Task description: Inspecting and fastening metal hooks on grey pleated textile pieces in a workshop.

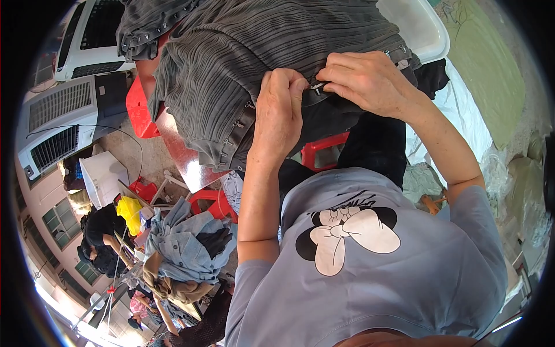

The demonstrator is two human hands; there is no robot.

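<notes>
Grey pleated garment (pixel 243 63): left hand (pixel 278 118) and right hand (pixel 361 81) both pinch its metal fastener (pixel 317 87); next likely working it free

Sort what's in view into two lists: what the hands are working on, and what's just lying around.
In hand:
- left hand and right hand, both pinching the dark trim band
- grey pleated fabric garment
- its dark trim band with small metal fasteners

Lying about:
- heap of blue and brown clothes
- red plastic stool
- white plastic tub
</notes>
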